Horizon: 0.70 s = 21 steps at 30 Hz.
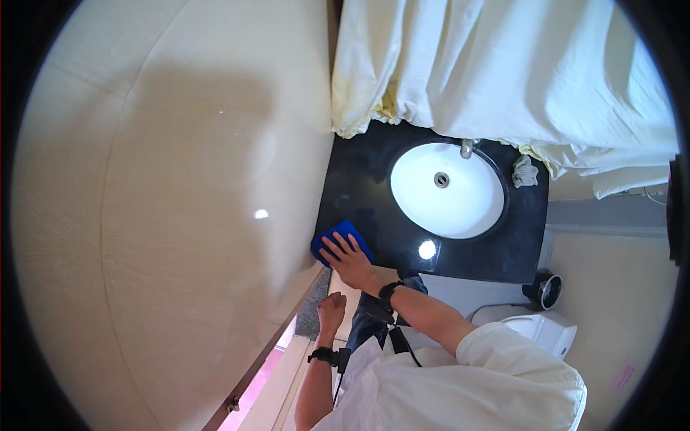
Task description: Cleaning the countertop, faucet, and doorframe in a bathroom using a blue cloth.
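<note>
My right hand (pixel 351 264) lies flat with its fingers spread on a blue cloth (pixel 340 237). The cloth rests on the front left corner of a glossy black countertop (pixel 366 187), against the beige wall. Below it, off the counter's front edge, my left hand (pixel 332 312) is curled into a loose fist; nothing shows in it. Set into the counter is an oval white sink (pixel 467 208) with a metal drain (pixel 442 179) and a silver faucet (pixel 467 148) at its back rim. A crumpled grey cloth (pixel 525 172) sits at the back right of the counter.
A white curtain (pixel 503 65) hangs over the counter's back edge. The beige wall (pixel 187 179) runs close along the left. A dark bin (pixel 550 289) and a white toilet (pixel 543 330) stand at the right, below the counter. A door edge (pixel 251 359) is at the lower left.
</note>
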Available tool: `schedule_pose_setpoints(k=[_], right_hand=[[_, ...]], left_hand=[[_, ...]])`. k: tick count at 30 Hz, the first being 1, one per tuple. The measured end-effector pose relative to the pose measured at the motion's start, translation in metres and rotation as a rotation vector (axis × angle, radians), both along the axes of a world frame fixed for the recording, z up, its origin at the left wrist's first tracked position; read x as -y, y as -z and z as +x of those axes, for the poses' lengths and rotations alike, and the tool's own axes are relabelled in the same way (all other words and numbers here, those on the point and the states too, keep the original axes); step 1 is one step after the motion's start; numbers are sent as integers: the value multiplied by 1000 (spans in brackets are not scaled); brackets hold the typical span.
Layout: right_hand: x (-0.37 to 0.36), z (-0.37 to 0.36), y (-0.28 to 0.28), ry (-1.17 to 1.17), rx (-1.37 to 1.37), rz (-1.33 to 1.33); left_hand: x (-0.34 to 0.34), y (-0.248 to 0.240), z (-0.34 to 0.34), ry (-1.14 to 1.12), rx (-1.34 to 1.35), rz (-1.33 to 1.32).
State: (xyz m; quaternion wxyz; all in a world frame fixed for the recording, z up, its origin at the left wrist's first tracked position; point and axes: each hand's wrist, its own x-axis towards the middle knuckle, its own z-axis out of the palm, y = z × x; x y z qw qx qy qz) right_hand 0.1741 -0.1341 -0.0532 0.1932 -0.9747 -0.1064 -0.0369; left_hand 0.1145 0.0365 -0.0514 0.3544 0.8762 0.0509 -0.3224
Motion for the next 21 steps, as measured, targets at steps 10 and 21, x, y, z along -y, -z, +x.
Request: schedule_pose_setpoints(k=[10,21], right_hand=[[127,-124,-17,260,-223,-58],[149,-137,-12,665,-330,-128]], left_hand=[[79,-3,58,76,394,-13],[156,22,118,511,711,277]])
